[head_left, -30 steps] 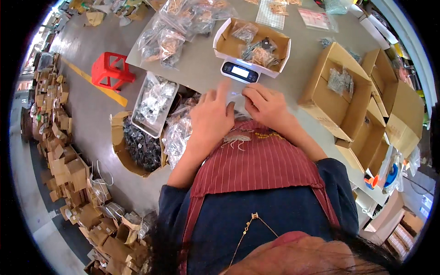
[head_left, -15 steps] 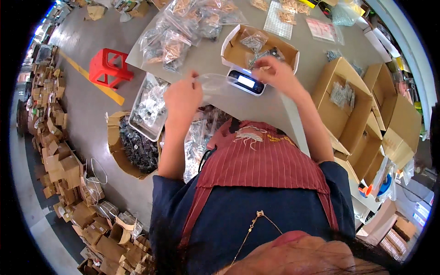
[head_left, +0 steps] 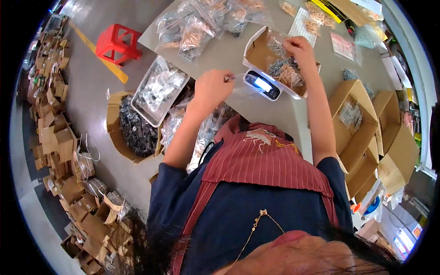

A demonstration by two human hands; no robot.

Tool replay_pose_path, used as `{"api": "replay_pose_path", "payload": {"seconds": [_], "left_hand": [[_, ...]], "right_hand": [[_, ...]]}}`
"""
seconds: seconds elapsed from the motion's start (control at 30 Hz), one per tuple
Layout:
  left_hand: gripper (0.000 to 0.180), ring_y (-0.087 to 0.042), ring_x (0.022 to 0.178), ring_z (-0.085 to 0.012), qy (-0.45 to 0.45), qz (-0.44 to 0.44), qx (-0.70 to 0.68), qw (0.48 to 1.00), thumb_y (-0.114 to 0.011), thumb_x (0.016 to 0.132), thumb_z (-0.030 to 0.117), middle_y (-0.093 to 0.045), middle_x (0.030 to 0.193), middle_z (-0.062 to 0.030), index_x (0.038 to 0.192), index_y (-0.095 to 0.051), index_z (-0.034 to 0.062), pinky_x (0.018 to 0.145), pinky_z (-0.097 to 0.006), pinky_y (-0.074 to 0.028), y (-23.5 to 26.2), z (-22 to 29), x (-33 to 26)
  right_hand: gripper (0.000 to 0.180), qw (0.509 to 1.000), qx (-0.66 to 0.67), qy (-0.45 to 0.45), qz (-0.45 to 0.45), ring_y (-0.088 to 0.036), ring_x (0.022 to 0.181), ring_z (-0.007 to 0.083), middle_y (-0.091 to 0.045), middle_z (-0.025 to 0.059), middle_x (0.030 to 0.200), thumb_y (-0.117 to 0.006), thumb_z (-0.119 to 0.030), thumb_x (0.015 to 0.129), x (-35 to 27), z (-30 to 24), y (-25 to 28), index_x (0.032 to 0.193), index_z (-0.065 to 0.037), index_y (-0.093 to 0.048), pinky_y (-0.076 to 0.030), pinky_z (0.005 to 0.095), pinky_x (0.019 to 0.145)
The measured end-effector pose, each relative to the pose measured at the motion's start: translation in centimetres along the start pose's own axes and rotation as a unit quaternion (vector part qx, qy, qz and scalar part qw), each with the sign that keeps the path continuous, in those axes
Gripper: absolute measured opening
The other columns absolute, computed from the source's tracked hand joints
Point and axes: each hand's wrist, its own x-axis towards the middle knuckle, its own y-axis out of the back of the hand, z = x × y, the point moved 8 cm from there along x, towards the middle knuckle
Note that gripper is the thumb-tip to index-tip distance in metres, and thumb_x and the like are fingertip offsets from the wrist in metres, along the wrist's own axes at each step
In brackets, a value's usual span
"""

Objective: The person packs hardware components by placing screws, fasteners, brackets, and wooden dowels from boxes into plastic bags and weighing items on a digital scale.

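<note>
My left hand is closed, with thumb and fingers pinching the edge of a clear plastic bag. The bag stretches toward a small digital scale with a lit screen. Behind the scale stands an open cardboard box. In it lie grey screws, tan dowel-like pegs and a small clear bag of metal pieces. My right hand hangs over the far right part of this box, fingers curled together. What its fingertips hold, if anything, I cannot make out.
Bags of tan pegs and hardware cover the table's far left. Left of my left arm are a metal tray of small bags and a carton of dark parts. More open cartons stand right. A red stool is on the floor.
My right hand has moved from the scale's edge to the far right side of the box, uncovering the screws and pegs. My left hand has come nearer the scale, still with the bag.
</note>
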Motion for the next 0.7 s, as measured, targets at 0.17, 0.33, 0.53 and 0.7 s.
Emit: {"api": "replay_pose_path", "payload": {"seconds": [0.17, 0.33, 0.53, 0.7], "left_hand": [[0.029, -0.067, 0.059, -0.0227, -0.048, -0.049, -0.033, 0.997, -0.06, 0.081, 0.022, -0.067, 0.065, -0.0115, 0.102, -0.074, 0.0063, 0.061, -0.036, -0.052, -1.5, 1.2, 1.8], [0.026, -0.063, 0.052, -0.0163, -0.065, -0.116, -0.099, 0.986, -0.062, 0.082, 0.018, -0.064, 0.06, -0.0092, 0.099, -0.074, 0.0019, 0.053, -0.032, -0.05, -2.5, 3.4, 2.7], [0.023, -0.058, 0.049, -0.0111, -0.043, -0.176, -0.189, 0.965, -0.062, 0.084, 0.015, -0.06, 0.056, -0.0054, 0.097, -0.075, 0.0005, 0.048, -0.028, -0.047, -2.8, 4.0, 2.2], [0.022, -0.058, 0.05, -0.0106, -0.02, -0.199, -0.245, 0.949, -0.06, 0.086, 0.013, -0.061, 0.059, -0.0044, 0.098, -0.074, -0.0002, 0.048, -0.026, -0.047, -4.0, 3.8, 1.1]], "right_hand": [[0.021, 0.93, 0.333, -0.077, -0.133, -0.059, 0.078, 0.008, -0.064, 0.0001, 0.09, -0.061, -0.023, 0.096, -4.3, -5.4, -0.3, 0.106, -0.005, -0.067, -0.049, 0.0245, 0.064], [0.021, 0.98, 0.015, 0.172, -0.099, -0.063, 0.077, 0.0134, -0.068, 0.0034, 0.091, -0.055, -0.02, 0.1, -7.9, -10.2, 1.6, 0.11, -0.004, -0.062, -0.05, 0.0268, 0.067], [0.025, 0.927, -0.214, 0.296, -0.09, -0.066, 0.084, 0.0301, -0.068, 0.0108, 0.097, -0.056, -0.005, 0.087, -11.6, -11.9, 1.8, 0.109, -0.011, -0.064, -0.053, 0.0366, 0.068], [0.027, 0.877, -0.321, 0.302, -0.192, -0.065, 0.084, 0.0302, -0.064, 0.0088, 0.092, -0.057, -0.003, 0.079, -14.3, -11.8, -0.9, 0.104, -0.01, -0.064, -0.054, 0.0411, 0.066]]}}
